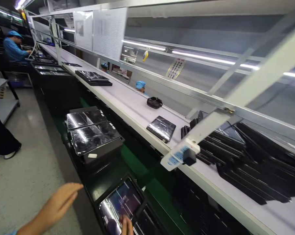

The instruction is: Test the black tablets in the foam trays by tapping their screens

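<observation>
Nearest you on the left, your left hand hovers open with its fingers straight, holding nothing. Just right of it, the glossy dark flat tablet with a lit screen lies in a black tray. Only the fingertips of your right hand show, resting on the tablet's near edge, so you cannot tell its grip. Judge the tablet rigid, light, slick-faced and breakable: hold its side edges, not the glass. Farther off sit stacked film-wrapped dark tablets. Far right, thin black panels lean in a row on the long white table.
</observation>
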